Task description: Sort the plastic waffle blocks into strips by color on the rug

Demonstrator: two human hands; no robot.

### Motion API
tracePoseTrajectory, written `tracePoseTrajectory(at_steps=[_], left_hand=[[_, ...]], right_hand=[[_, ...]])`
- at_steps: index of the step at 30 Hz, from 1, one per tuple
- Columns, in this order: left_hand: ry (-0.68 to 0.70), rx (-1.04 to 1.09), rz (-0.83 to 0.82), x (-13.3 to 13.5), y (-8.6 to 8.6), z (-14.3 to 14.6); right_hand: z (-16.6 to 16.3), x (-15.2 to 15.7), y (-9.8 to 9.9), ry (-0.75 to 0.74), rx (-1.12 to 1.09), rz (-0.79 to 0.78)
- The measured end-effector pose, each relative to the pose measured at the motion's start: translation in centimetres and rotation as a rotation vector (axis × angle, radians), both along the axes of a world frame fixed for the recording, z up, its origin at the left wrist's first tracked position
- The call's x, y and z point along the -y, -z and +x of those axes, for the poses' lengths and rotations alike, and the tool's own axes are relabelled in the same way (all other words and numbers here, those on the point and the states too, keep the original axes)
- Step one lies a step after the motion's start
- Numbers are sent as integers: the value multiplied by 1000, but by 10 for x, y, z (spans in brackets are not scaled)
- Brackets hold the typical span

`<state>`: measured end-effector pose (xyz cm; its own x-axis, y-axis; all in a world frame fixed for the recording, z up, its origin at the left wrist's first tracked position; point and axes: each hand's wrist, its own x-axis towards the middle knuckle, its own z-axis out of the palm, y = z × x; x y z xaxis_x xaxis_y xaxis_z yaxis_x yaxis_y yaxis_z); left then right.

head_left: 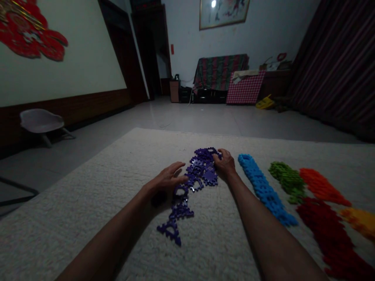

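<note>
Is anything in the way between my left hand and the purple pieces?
Nothing visible is. The left hand is right beside the purple pieces; the blue pieces lie to the right, past the right hand.

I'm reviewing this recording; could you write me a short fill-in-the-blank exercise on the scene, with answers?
1. The toothed pieces between the left hand and right hand are ____.
2. The long strip just right of the right hand is ____.
3. The chair is on the picture's ____ side.

Missing words: purple; blue; left.
</note>
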<state>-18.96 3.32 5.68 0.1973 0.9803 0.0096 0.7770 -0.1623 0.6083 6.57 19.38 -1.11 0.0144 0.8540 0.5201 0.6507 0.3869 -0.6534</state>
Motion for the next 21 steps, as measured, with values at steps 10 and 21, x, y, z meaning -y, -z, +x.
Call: tracePoseTrajectory(at_steps=[10,21], left_hand=[[155,-217,-8,103,42,-36],[42,-51,295,34,51,10]], right_hand=[[4,7,-7,17,11,-93],[2,7,-6,95,77,-107]])
